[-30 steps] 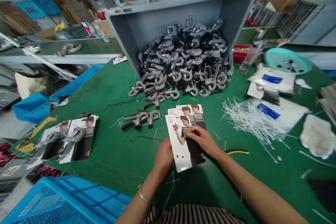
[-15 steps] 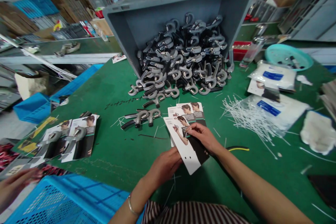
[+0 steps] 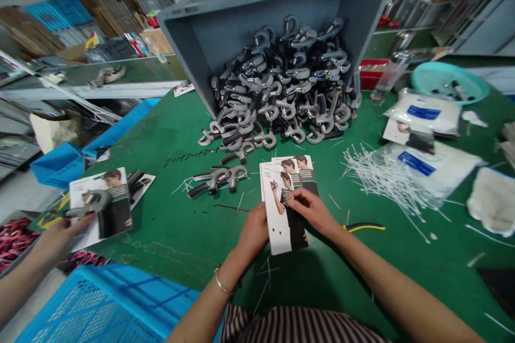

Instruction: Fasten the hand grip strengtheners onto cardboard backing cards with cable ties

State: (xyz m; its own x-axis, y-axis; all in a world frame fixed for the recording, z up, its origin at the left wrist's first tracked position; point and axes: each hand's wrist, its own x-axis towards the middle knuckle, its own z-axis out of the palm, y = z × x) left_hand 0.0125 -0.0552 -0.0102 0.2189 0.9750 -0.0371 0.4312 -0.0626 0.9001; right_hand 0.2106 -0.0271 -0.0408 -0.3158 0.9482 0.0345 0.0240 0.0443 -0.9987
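Note:
My left hand [image 3: 254, 228] grips the left edge of a printed cardboard backing card [image 3: 280, 233], its fingers partly hidden behind it. My right hand [image 3: 311, 211] pinches a thin white cable tie [image 3: 286, 201] at the card's face, near the middle. More printed cards [image 3: 304, 167] lie fanned out just behind the held one. To their left, a few grey-and-black hand grip strengtheners [image 3: 219, 178] rest on the green table. Beyond them a tilted grey crate [image 3: 209, 32] spills out a heap of the same grips [image 3: 277, 99].
A co-worker's hand [image 3: 60, 241] at left holds a card with a grip on it. Loose cable ties [image 3: 390, 187] and plastic bags [image 3: 438, 163] lie right. A tool's black-and-yellow handle [image 3: 366, 226] is beside my right forearm. A blue basket [image 3: 108, 284] stands front left.
The held card has turned more upright, and my left hand has moved up along its edge. At left, the co-worker's hand has reached in and lifted a card with a grip.

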